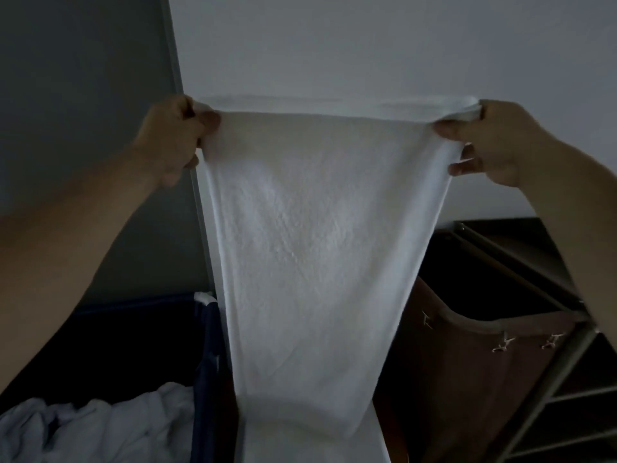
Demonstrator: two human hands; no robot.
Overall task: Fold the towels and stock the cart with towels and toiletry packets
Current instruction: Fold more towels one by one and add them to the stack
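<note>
Your arms raised and spread, left hand (173,138) and right hand (490,142) each pinching a top corner of the towel (307,245), stretched taut, hanging before the wall (367,45).

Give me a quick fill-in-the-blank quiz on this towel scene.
1. The left hand and right hand pinch the towel by its ____ corners.
2. The towel is ____ in colour.
3. The crumpled linen lies at the lower ____ of the view.
4. The fabric bag at right is ____.
Missing: top, white, left, brown.
</note>
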